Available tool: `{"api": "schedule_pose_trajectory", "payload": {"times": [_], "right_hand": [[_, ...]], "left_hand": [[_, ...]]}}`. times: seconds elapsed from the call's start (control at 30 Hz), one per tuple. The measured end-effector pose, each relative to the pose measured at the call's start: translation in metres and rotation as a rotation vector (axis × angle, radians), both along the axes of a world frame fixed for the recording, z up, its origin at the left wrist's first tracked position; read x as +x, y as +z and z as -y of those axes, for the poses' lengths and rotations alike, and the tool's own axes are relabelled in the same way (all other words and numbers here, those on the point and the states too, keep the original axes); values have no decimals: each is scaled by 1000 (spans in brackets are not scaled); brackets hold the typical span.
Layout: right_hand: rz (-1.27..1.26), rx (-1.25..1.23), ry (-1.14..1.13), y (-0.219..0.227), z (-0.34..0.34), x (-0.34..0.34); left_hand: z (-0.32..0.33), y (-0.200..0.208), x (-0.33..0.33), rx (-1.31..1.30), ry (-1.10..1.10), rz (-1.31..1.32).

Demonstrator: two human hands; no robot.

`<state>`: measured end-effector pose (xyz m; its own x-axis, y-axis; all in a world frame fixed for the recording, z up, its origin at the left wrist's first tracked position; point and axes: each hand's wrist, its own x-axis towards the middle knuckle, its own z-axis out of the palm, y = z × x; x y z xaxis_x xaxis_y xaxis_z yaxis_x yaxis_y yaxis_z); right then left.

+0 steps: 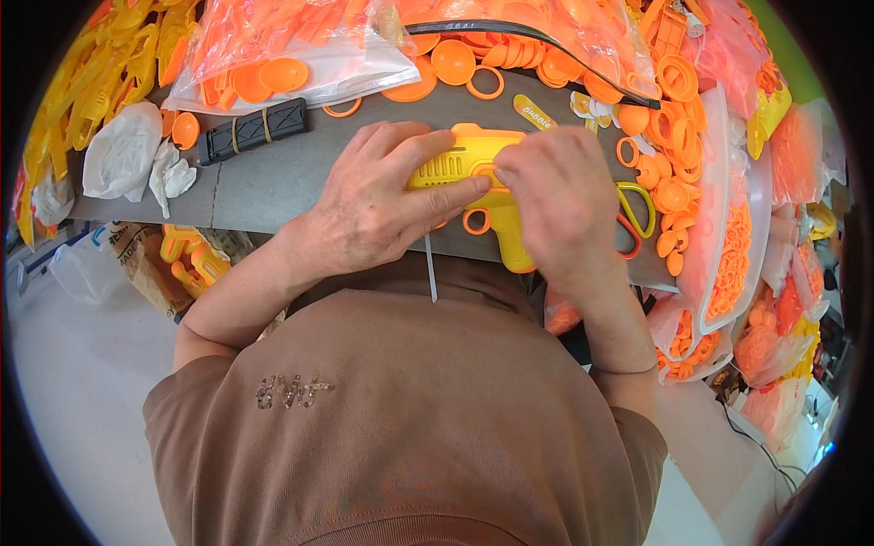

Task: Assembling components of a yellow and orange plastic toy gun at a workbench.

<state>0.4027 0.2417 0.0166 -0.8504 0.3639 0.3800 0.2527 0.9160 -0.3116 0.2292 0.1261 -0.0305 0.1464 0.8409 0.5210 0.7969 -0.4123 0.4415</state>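
Fingers of your L hand are clamped on the yellow toy gun, btwn both hands over the near edge of the bench. Your R hand's fingers bunch at its R end; blurred, can't tell if gripping. White strip hangs below; scissors R of that hand.

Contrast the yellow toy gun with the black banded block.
The toy gun is mostly yellow; the black block is dark, with two tan bands around it. The toy gun is held in the left hand; the black block lies untouched on the grey table. The toy gun has a jutting handle; the black block is a straight bar.
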Motion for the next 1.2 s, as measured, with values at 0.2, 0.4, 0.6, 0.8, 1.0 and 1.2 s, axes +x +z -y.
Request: {"api": "schedule_pose_trajectory", "payload": {"times": [0.2,0.4,0.6,0.8,1.0,1.2], "right_hand": [[69,-257,-260,-17,-60,19],[97,-25,-270,-45,-52,8],[22,-28,-317,-55,-43,3],[1,-112,-303,-52,-47,3],[-125,-521,-321,-49,-53,9],[-331,-1015,-299,-15,-60,8]], "left_hand": [[-4,5,-21,39,44,-34],[-4,5,-28,13,58,87],[0,3,-25,8,65,141],[3,4,-21,-9,60,157],[1,14,-19,-5,76,223],[-21,38,-12,-47,176,390]]}}
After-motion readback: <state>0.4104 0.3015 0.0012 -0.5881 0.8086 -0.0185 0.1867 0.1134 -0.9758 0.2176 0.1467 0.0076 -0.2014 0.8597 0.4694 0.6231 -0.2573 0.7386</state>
